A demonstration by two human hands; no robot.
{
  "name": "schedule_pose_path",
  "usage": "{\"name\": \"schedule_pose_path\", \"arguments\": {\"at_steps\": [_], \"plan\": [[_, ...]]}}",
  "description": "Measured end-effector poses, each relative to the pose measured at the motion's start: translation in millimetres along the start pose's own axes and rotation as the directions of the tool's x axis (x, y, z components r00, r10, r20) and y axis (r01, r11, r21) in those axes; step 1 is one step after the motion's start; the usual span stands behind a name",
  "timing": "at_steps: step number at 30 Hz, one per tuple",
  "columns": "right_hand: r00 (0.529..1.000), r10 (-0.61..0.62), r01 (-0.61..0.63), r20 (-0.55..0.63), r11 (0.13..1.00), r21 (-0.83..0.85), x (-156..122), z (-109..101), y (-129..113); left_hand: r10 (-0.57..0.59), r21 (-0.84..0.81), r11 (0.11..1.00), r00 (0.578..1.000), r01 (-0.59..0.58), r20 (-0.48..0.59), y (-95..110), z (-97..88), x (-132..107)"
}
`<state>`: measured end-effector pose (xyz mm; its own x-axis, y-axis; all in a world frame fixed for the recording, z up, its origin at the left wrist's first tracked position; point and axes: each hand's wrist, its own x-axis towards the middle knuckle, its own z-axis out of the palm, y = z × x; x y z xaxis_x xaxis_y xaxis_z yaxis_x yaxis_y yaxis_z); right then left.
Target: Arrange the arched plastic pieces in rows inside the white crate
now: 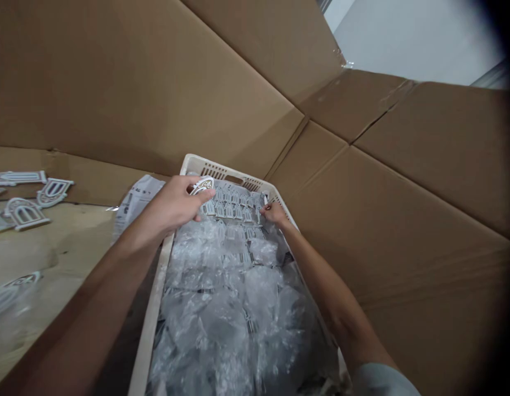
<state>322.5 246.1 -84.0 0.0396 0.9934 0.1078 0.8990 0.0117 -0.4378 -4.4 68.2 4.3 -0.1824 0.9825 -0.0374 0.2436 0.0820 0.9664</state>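
My left hand (178,204) grips a small white arched window-shaped piece (203,186) with brown scrollwork, above the far left corner of a white plastic crate (153,324). My right hand (275,213) is closed at the crate's far right side, its fingertips pinched by a small white piece whose shape is mostly hidden. Between my hands, rows of similar arched pieces (229,210) stand packed in the crate. Crumpled clear plastic bags (222,319) cover the nearer part, with more pieces showing faintly through them.
Tall cardboard walls (127,82) rise behind and to the right of the crate. Several loose arched pieces (26,213) lie on the pale surface (79,242) at left, one under plastic. A printed paper sheet (135,199) lies beside the crate.
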Motion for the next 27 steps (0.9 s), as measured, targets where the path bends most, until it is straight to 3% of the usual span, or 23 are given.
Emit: {"name": "schedule_pose_path", "arguments": {"at_steps": [8,13,16,19,23,25,27], "plan": [[0.996,0.074,-0.073,0.055,0.997,-0.016,12,24,10,-0.049,-0.173,0.983,0.999,0.052,0.018,0,3.9,2],[0.996,0.067,-0.067,0.061,0.998,0.007,12,26,12,0.03,-0.048,0.998,0.997,-0.034,-0.077,4,3.0,0],[0.997,0.059,-0.06,0.053,0.998,0.016,8,26,10,0.052,-0.019,0.998,0.997,-0.053,-0.054,3,2.2,-1],[0.999,0.025,-0.026,0.035,0.999,0.034,4,21,0,0.045,-0.004,0.999,0.999,-0.045,-0.006,1,4.3,-1],[0.992,-0.118,0.112,0.034,0.983,0.146,-11,4,-42,0.054,-0.196,0.979,0.999,-0.053,0.003,-1,11.7,2],[0.94,-0.305,0.228,0.154,0.897,0.379,-28,-8,-73,0.067,-0.253,0.965,0.998,-0.064,0.003,-2,14.6,4],[0.803,-0.537,0.265,0.258,0.71,0.652,-50,-22,-106,0.112,-0.238,0.965,0.994,-0.107,0.009,-4,15.3,5]]}}
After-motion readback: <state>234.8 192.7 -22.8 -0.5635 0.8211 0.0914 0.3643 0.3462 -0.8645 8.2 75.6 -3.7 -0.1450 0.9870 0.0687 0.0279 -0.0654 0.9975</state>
